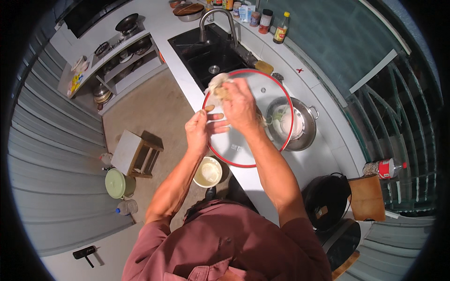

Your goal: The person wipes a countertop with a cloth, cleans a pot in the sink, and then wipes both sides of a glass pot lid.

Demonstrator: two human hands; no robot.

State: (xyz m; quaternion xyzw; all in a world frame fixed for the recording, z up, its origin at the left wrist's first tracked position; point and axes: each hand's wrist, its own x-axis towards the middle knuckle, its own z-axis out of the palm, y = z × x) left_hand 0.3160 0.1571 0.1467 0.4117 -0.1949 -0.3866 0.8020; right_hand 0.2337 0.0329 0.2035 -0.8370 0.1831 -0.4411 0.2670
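A round glass lid (pixel 262 107) with a red rim is held up over the counter's front edge. My left hand (pixel 201 130) grips it by the left rim, thumb on the near face and the other fingers seen through the glass. Across the lid's upper left part, my right hand (pixel 242 105) presses a crumpled off-white cloth (pixel 219 83); the hand is slightly blurred. Behind the lid's right side stands a steel basin (pixel 309 131) with loop handles, partly seen through the glass. Something pale and round and some green strands show inside it.
A black sink (pixel 191 52) with a curved faucet (pixel 218 12) lies ahead. Bottles and jars, including a yellow-capped bottle (pixel 281 30), line the ledge. Below me on the floor is a cream bucket (pixel 208 172); a stool (pixel 128 151) stands left. Black appliances (pixel 327 200) sit at right.
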